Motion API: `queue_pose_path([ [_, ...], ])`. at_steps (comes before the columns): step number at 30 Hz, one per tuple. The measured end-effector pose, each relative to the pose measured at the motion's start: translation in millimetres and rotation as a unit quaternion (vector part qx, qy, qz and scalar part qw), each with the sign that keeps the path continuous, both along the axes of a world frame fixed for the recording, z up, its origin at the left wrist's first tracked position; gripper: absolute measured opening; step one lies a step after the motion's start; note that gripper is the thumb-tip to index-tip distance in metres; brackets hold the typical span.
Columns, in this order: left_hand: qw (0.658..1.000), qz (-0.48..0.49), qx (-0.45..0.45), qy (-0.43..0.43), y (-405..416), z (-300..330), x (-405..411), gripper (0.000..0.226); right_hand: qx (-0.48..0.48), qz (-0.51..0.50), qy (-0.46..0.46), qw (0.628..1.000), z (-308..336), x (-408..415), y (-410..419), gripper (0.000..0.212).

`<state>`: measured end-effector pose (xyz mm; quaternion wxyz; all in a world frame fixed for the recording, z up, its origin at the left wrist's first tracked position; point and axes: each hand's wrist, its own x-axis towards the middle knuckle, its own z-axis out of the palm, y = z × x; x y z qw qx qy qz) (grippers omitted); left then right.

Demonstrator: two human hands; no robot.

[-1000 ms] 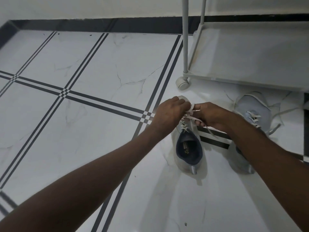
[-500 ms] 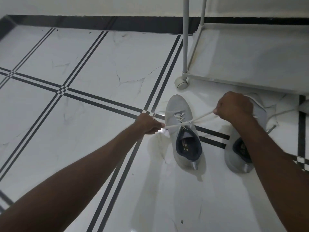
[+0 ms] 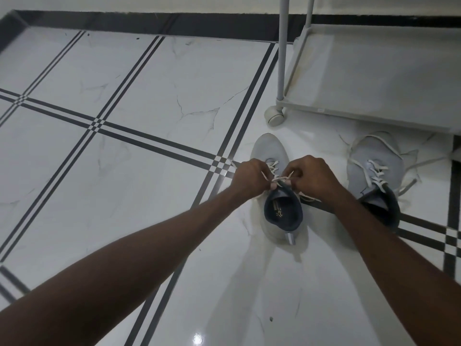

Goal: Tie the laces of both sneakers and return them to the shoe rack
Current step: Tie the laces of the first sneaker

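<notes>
Two light grey sneakers with dark blue linings stand on the tiled floor, toes pointing away from me. Over the tongue of the left sneaker (image 3: pixel 268 149), my left hand (image 3: pixel 249 177) and my right hand (image 3: pixel 313 174) sit close together, each pinching a white lace (image 3: pixel 274 168) end. The right sneaker (image 3: pixel 374 166) stands apart to the right, its laces loose and trailing across the floor. My right forearm covers part of its heel.
A pale grey shoe rack (image 3: pixel 374 113) on castor wheels (image 3: pixel 274 117) stands behind the sneakers, its bottom shelf bare and two upright poles at its left corner. White marble floor tiles with black stripes spread to the left. A dark skirting runs along the far wall.
Half a second ago my hands were pulled wide apart, drawing the laces taut. Both have come back together over the left sneaker's tongue.
</notes>
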<state>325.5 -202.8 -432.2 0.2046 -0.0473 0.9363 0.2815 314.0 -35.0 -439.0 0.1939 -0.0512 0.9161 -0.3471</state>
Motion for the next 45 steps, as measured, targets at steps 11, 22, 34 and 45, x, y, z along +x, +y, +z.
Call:
queue_pose_path([
  [11, 0.954, -0.19, -0.174, 0.156, -26.0, -11.0, 24.6, 0.024, 0.068, -0.045, 0.079, 0.994, -14.4, 13.8, 7.5, 0.021],
  [22, 0.982, -0.157, -0.104, 0.005, -51.3, -13.8, 20.6, 0.007, 0.126, 0.012, 0.034, 0.991, -27.6, 13.2, 15.0, 0.017],
  [34, 0.907, 0.021, 0.365, -0.21, -48.9, 25.2, -6.5, 0.018, -0.332, 0.006, -0.22, 0.917, 10.4, -12.1, 23.1, 0.019],
  [45, 0.903, 0.177, 0.368, -0.135, -20.4, -15.9, -13.2, 0.016, -0.361, -0.156, -0.148, 0.908, -12.1, 9.0, -2.4, 0.008],
])
